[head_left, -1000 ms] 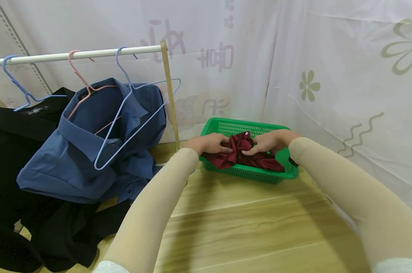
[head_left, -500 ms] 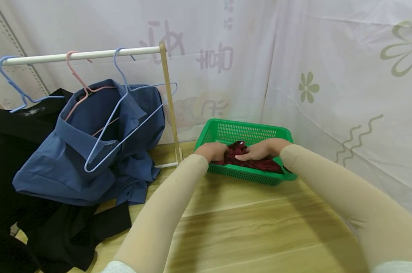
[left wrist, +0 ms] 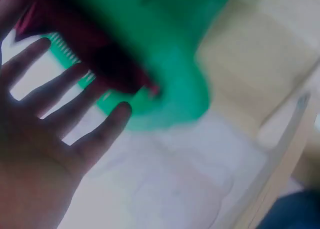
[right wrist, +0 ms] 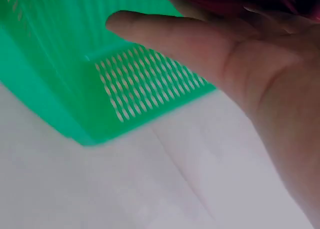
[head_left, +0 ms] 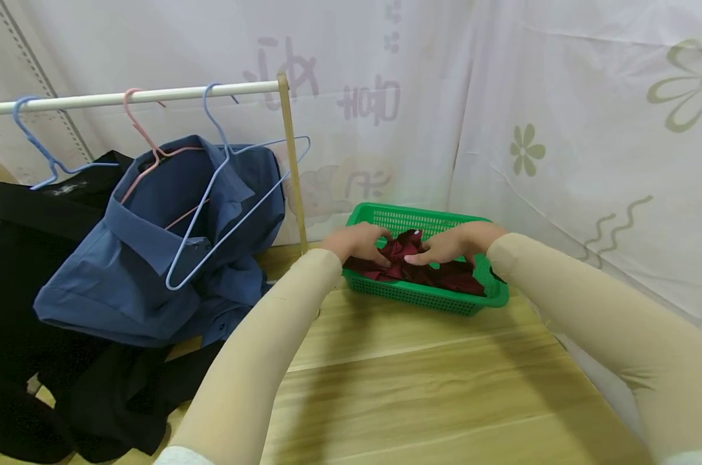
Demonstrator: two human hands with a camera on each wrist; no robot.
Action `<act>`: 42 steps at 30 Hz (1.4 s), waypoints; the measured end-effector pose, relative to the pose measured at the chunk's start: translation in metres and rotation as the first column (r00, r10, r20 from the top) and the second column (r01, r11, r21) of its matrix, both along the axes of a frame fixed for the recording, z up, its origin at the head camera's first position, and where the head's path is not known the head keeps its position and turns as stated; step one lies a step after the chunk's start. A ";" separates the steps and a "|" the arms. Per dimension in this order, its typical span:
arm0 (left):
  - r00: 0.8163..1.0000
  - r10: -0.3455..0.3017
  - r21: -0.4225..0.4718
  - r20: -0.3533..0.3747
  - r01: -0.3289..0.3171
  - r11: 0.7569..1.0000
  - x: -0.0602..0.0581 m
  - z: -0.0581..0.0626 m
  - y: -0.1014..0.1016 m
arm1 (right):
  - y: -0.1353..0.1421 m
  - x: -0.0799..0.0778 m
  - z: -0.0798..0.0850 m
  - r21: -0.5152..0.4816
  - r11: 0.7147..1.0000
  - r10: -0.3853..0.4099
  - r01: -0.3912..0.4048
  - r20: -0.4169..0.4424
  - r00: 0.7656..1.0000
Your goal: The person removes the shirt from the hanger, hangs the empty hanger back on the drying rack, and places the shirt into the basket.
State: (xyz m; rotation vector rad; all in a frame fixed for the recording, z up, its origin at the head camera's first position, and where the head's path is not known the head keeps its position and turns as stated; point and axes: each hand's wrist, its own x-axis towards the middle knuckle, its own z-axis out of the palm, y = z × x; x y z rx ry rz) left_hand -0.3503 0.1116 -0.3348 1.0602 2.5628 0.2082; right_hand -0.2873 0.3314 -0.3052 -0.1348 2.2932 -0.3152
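Note:
A dark red satiny garment (head_left: 452, 278) lies bunched in a green plastic basket (head_left: 411, 292), with a small pale spot at its top. My left hand (head_left: 363, 242) reaches over the basket's left end, fingertips at the cloth. In the left wrist view the fingers of that left hand (left wrist: 45, 124) are spread and nearly straight. From the other side, my right hand (head_left: 458, 240) touches the garment with its thumb. The right wrist view shows the right hand (right wrist: 260, 64) with an outer finger stretched out; the cloth hides part of the other fingers.
A clothes rack with a white rail (head_left: 95, 99) stands at left. A blue shirt (head_left: 147, 284) hangs on a pink hanger (head_left: 153, 148), beside a bare blue hanger (head_left: 208, 194) and a black garment (head_left: 31, 258). Printed white curtain (head_left: 560, 129) borders the wooden table (head_left: 443, 381).
Both hands first press the garment lower into the basket, then rise slightly. My left fingers, bunched half a second ago, are now spread over the cloth.

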 end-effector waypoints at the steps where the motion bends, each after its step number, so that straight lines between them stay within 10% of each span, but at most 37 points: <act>1: 1.000 0.006 0.002 0.000 -0.006 1.000 0.001 0.008 -0.005 | -0.002 0.000 0.008 0.003 1.000 0.001 -0.001 -0.005 1.000; 16: 1.000 -0.010 -0.006 -0.019 0.010 1.000 0.039 0.093 -0.064 | -0.041 0.011 0.089 -0.109 0.993 0.043 -0.045 -0.016 0.999; 27: 0.976 0.064 0.057 -0.209 -0.054 0.997 0.098 0.134 -0.124 | -0.076 0.031 0.114 -0.361 0.925 0.115 -0.116 -0.025 0.993; 35: 0.916 0.128 0.125 -0.380 -0.087 0.988 0.138 0.150 -0.180 | -0.092 0.040 0.120 -0.477 0.859 0.097 -0.185 -0.205 0.974; 42: 0.881 0.267 0.208 -0.391 -0.199 0.958 0.159 0.172 -0.246 | -0.110 0.032 0.092 -0.562 0.810 -0.029 -0.166 -0.321 0.947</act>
